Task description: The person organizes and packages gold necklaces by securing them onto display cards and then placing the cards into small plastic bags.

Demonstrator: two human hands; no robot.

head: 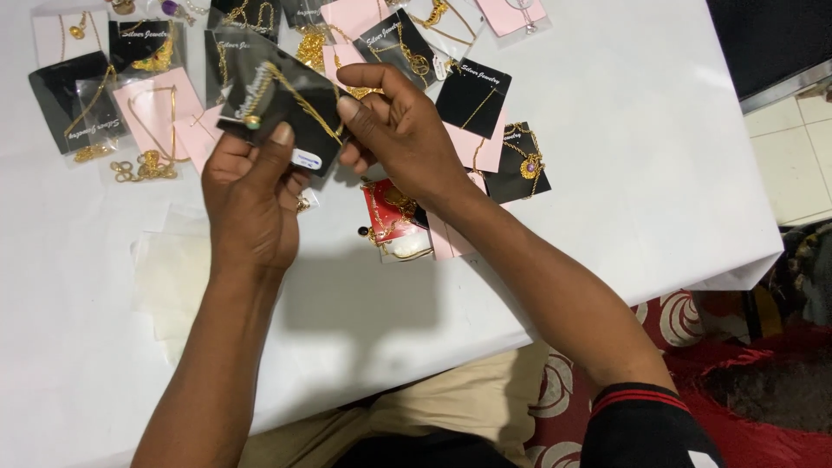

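Observation:
My left hand (251, 195) and my right hand (394, 130) together hold up a black jewellery card (286, 100) in a clear plastic sleeve. A gold chain runs across the card and a small white sticker sits at its lower edge. The left thumb presses the card's lower side; the right fingers pinch its right edge. The card hangs just above the white table (624, 173).
Several black and pink cards with gold chains and pendants (130, 104) lie across the table's far side. A red card with a chain (390, 217) sits under my right wrist. Pale empty sleeves (169, 277) lie at the left. The table's right edge borders tiled floor.

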